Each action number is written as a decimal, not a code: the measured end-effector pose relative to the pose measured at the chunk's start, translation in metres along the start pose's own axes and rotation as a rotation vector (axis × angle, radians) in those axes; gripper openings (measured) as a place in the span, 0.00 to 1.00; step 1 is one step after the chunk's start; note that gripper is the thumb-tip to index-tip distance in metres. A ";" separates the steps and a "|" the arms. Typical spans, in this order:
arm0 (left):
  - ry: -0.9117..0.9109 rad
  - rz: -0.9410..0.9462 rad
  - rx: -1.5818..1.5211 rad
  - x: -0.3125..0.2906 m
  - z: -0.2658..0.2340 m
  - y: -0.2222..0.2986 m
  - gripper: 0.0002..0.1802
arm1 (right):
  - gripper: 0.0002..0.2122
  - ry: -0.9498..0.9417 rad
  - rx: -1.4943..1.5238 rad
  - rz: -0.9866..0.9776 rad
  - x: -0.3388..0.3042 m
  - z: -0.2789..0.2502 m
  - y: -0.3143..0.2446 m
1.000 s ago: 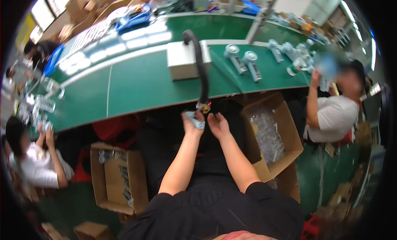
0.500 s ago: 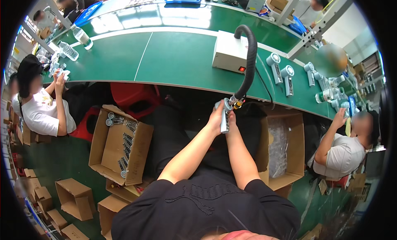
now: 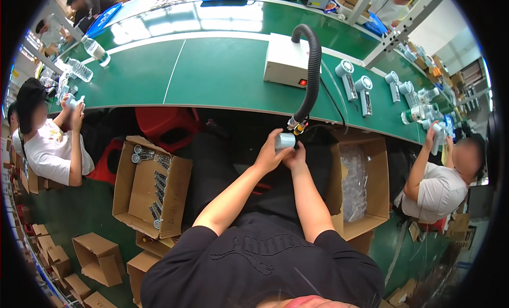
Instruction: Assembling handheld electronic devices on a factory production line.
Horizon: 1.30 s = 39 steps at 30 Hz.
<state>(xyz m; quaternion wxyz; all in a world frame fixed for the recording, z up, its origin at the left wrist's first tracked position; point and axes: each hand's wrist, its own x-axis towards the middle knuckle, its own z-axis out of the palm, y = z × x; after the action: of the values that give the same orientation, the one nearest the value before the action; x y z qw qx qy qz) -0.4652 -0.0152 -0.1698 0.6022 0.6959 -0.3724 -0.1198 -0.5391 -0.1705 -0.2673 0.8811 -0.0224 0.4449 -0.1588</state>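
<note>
Below the hose's end, my left hand (image 3: 268, 155) is closed round a pale blue handheld fan (image 3: 285, 141). Its round head shows from the side; the handle is hidden. My right hand (image 3: 296, 157) is closed against the fan's right side, its fingers partly covered. Just above the fan hangs the metal and yellow nozzle (image 3: 297, 126) of a black corrugated hose (image 3: 313, 69). That hose rises from a white box-shaped machine (image 3: 283, 64) with a lit red switch, standing on the green bench (image 3: 222, 75).
Several similar fans (image 3: 364, 84) lie at the bench's right. At my left, a cardboard box (image 3: 139, 186) holds fan parts; another box (image 3: 377, 186) at my right holds clear plastic pieces. Co-workers sit at both sides. Plastic bottles (image 3: 96, 51) and a red stool (image 3: 168, 129) are left.
The fan has been turned: its open-faced handle pointed toward me before, and now the side of its head shows. Both hands shifted with it. The view has moved slightly.
</note>
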 end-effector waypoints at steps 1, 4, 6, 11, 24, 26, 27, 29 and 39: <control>0.001 0.001 -0.003 0.004 0.007 0.002 0.39 | 0.28 0.066 0.026 -0.015 0.006 -0.001 -0.003; 0.395 -0.836 -1.095 0.032 0.027 0.002 0.24 | 0.26 -0.009 0.137 0.004 0.015 0.005 -0.002; 0.505 -0.922 -1.608 0.042 0.025 -0.023 0.29 | 0.25 -0.207 0.350 0.172 0.013 0.019 0.005; 0.794 -1.006 -1.695 0.063 0.037 -0.045 0.31 | 0.24 -0.304 0.117 0.000 0.021 0.032 0.027; 0.043 -0.698 -1.883 -0.027 -0.111 0.065 0.32 | 0.13 -0.094 0.288 0.295 0.016 0.053 0.039; 0.041 -0.673 -1.907 -0.029 -0.118 0.070 0.31 | 0.10 -0.087 0.317 0.192 0.006 0.063 0.041; 0.058 -0.670 -1.868 -0.031 -0.119 0.071 0.30 | 0.10 -0.082 0.316 0.198 0.000 0.065 0.045; 0.073 -0.664 -1.832 -0.033 -0.121 0.072 0.30 | 0.09 -0.148 0.114 -0.060 -0.027 0.074 0.052; 0.186 -0.731 -1.736 -0.025 -0.100 0.054 0.29 | 0.21 -0.303 -0.846 -0.841 -0.068 0.050 0.057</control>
<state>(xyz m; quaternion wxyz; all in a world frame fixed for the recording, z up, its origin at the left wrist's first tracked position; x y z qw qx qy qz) -0.4409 0.0761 -0.1024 0.8621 0.0849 0.1374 -0.4804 -0.5230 -0.1013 -0.1946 0.7113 -0.5660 0.2921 -0.2973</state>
